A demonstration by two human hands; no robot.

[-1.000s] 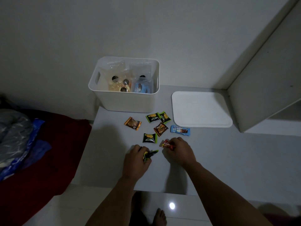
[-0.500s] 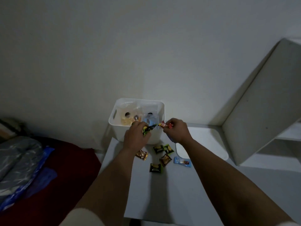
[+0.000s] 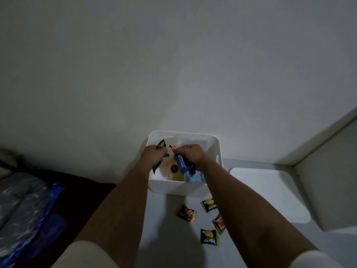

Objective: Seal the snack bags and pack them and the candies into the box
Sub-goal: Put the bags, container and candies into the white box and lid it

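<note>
The left hand [image 3: 154, 154] was curled round a green-and-black candy [image 3: 161, 144], its wrapper sticking up past the knuckles, and a dark wrapper end showed below the wrist. The right hand [image 3: 194, 154] pinched a red-and-orange candy [image 3: 173, 147] at its fingertips. Both hands hovered over the open white box [image 3: 215, 144], arms stretched forward side by side, palms down.

The step in hand looked like dropping candies into the box; the next move would call for loosening the fingers so the pieces fall inside rather than on the rim.

Inside the box lay clear snack bags [image 3: 174, 172] and a blue packet [image 3: 181, 165] just under the right hand. Four candies waited on the surface [image 3: 166, 211] in front of the box: a brown one [image 3: 186, 213], two green ones [image 3: 209, 205] [image 3: 209, 236], and another brown [image 3: 218, 223] partly behind the right forearm. The white lid [image 3: 270, 192] lay to the right.
</note>
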